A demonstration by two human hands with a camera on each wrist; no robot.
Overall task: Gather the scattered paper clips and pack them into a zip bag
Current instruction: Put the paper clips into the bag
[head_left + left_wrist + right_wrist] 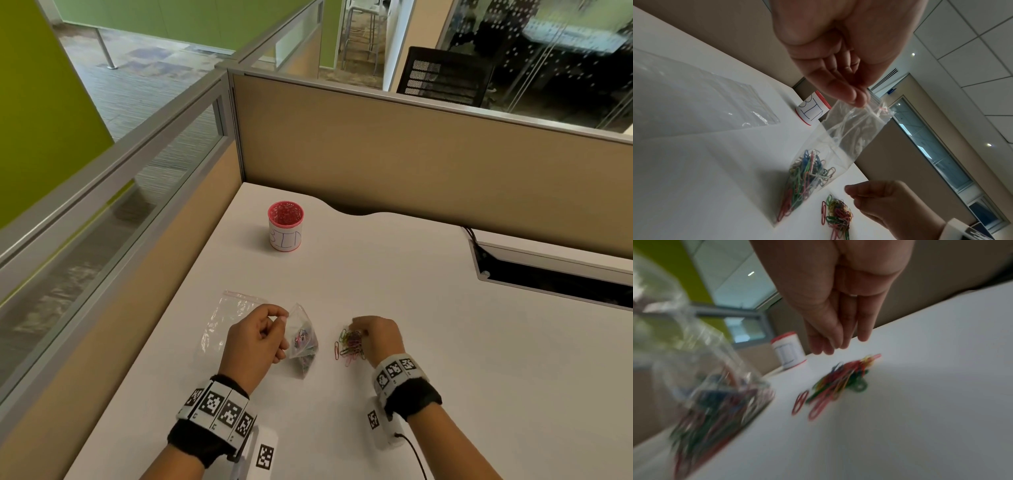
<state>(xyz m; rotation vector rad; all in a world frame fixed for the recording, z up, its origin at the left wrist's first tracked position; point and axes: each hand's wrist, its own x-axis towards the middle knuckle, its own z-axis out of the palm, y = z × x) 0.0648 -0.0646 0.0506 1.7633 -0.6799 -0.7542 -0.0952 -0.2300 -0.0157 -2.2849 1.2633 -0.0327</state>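
Note:
My left hand [281, 317] [859, 99] pinches the top edge of a small clear zip bag [303, 339] [849, 134] and holds it upright, its bottom resting on the white desk [462, 359]. Several coloured paper clips lie in the bottom of the bag. To its right, a loose pile of coloured paper clips [349, 344] [837, 214] [838, 382] sits on the desk. My right hand [359, 325] [834, 344] hovers over the far side of the pile, fingers straight and together, pointing down, with nothing visibly held. The right wrist view is blurred.
A second, empty zip bag [226, 318] [694, 97] lies flat to the left of my left hand. A red-rimmed cup marked BIN [285, 226] [789, 352] stands further back. Partition walls [394, 150] close off the back and left, and a cable slot [555, 274] opens at the right.

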